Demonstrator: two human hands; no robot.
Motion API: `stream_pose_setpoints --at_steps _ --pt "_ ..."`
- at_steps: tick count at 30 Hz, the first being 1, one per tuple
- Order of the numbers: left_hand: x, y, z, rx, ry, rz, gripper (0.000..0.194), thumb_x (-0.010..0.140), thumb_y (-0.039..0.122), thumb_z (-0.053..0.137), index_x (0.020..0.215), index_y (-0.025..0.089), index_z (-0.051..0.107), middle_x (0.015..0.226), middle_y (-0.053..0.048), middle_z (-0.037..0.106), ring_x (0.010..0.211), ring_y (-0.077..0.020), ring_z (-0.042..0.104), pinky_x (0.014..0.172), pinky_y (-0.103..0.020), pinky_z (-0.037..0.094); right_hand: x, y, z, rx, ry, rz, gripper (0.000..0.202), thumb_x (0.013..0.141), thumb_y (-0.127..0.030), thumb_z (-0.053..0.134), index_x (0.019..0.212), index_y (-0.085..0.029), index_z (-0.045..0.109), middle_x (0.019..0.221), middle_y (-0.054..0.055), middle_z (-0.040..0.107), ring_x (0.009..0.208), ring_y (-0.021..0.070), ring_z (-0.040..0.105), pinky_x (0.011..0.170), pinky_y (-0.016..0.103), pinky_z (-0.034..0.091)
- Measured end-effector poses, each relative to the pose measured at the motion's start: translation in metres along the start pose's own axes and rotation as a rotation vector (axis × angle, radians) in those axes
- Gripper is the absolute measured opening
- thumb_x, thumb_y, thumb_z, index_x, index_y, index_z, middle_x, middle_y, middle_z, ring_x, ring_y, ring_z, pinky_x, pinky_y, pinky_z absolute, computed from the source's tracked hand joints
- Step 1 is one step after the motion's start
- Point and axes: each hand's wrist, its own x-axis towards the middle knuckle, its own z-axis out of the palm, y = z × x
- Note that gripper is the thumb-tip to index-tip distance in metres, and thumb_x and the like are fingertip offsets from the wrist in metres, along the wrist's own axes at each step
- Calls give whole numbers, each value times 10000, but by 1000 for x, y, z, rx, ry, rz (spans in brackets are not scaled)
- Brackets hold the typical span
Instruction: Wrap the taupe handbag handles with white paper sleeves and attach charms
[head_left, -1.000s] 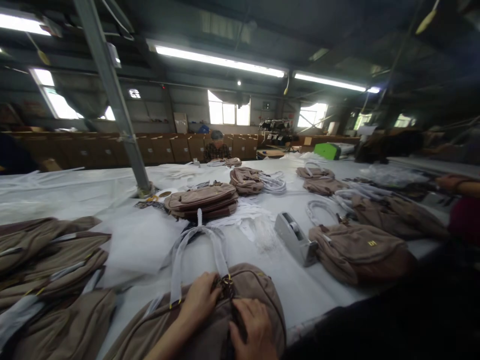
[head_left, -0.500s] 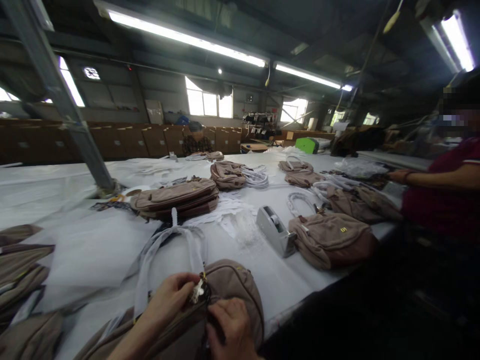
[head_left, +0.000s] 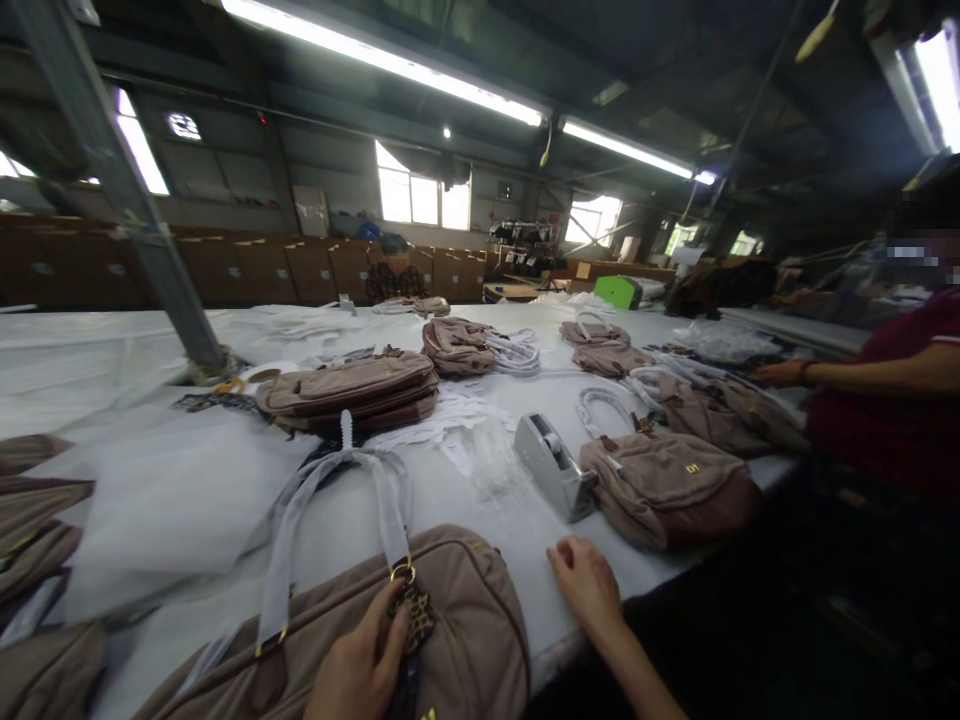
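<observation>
In the head view my left hand (head_left: 367,640) is closed, thumb and fingers pinching a dark-and-gold patterned bag charm (head_left: 417,612). A gold ring (head_left: 403,573) sits above the charm, at the foot of a handle. The charm lies against a taupe handbag (head_left: 472,610), whose handles (head_left: 285,545) are wrapped in white and stand up. Off to the right, my right hand (head_left: 589,585) is over the white table edge, fingers curled together. Whether anything small is in it I cannot make out. Just beyond it stands a grey tape dispenser (head_left: 551,465).
Another taupe handbag (head_left: 667,480) touches the dispenser's right side. A long bag (head_left: 352,390) lies ahead, near a metal post (head_left: 161,250). White sheets (head_left: 180,490) cover the left of the table. At far right a co-worker's arm (head_left: 877,375) reaches over more bags.
My right hand has left the bag and moved right toward the tape dispenser. My left hand has shifted lower onto the charm, whose pattern now shows where something shiny and whitish was.
</observation>
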Motion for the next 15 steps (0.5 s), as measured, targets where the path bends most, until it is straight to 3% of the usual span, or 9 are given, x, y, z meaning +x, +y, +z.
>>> stream_pose_setpoints --at_steps 5,9,15 --pt "-1 5 -3 216 -36 21 497 919 383 226 1368 206 345 1021 -87 691 957 -276 639 784 -329 470 9 6 11 -117 -92 -32 136 891 -190 493 797 -174 590 822 57 629 791 209 616 660 274 402" --pt "-4 14 -15 459 -74 29 468 923 345 227 1361 263 371 948 -104 704 880 -329 655 726 -410 475 10 0 15 -175 -132 -56 153 910 -155 445 846 -150 584 883 93 629 832 230 613 674 293 398" --pt "-3 10 -17 370 -78 63 454 926 364 246 1356 297 372 1034 -76 687 949 -316 633 767 -407 462 20 2 7 -193 -119 -20 238 960 -266 389 847 -168 573 832 66 641 801 216 623 666 298 425"
